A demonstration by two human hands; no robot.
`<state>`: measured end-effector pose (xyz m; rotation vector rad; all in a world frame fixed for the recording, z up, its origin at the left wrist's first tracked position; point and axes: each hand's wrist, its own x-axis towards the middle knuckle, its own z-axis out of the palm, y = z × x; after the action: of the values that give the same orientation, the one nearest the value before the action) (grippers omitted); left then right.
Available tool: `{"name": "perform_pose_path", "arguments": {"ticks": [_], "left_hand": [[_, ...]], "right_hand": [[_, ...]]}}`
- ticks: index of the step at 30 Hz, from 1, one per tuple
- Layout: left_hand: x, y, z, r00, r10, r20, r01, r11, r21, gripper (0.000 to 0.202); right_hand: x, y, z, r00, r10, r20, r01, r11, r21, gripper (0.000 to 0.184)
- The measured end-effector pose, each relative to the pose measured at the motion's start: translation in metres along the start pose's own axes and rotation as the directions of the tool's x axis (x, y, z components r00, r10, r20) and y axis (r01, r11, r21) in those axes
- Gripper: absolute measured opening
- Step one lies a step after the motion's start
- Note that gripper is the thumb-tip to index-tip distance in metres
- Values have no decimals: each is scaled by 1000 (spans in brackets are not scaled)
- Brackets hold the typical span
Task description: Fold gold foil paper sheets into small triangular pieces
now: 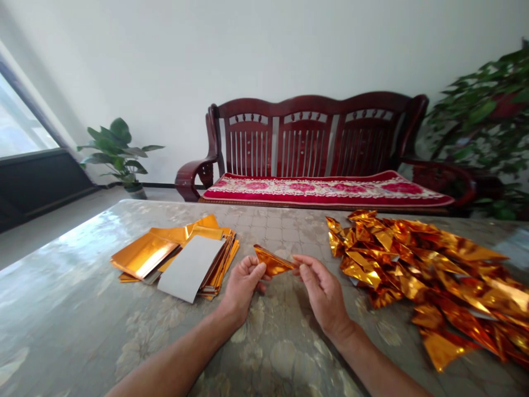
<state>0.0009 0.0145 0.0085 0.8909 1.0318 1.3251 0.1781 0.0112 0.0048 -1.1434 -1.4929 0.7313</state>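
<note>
Between my two hands, above the table, is a folded piece of gold foil paper (pixel 273 261) with a pointed, roughly triangular shape. My left hand (pixel 247 281) pinches its left side between thumb and fingers. At its right tip, my right hand (pixel 322 289) closes thumb and forefinger on the point. Left of my left hand lies a stack of gold foil sheets (pixel 144 251), with a sheet showing its pale grey side (pixel 192 267) on top. A heap of folded gold foil pieces (pixel 407 259) spreads to the right of my right hand.
The table (pixel 136 336) has a patterned, shiny cover. Beyond it stands a dark red wooden bench (pixel 303 138) with a red floral seat cover (pixel 330 188). Potted plants are at the left (pixel 119 146) and right (pixel 487 110). A clear plastic-looking item (pixel 512 248) lies at the right edge.
</note>
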Motion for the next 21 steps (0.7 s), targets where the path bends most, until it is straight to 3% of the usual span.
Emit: {"name": "perform_pose_path", "arguments": {"ticks": [6,13,21], "left_hand": [[-5,2,1,997,-24,74,31,996,-87,42],[-9,-2,4,966,-119,229,148,982,-115,44],[-8,-1,4,982,-66,179,86,990,-109,45]], "right_hand": [[-3,-5,2,994,-112,15,113,991,-68,29],[-3,-3,11,999,-36,-1,36,999,16,37],[-3,-9,16,1000,14,10,-15,996,83,35]]}}
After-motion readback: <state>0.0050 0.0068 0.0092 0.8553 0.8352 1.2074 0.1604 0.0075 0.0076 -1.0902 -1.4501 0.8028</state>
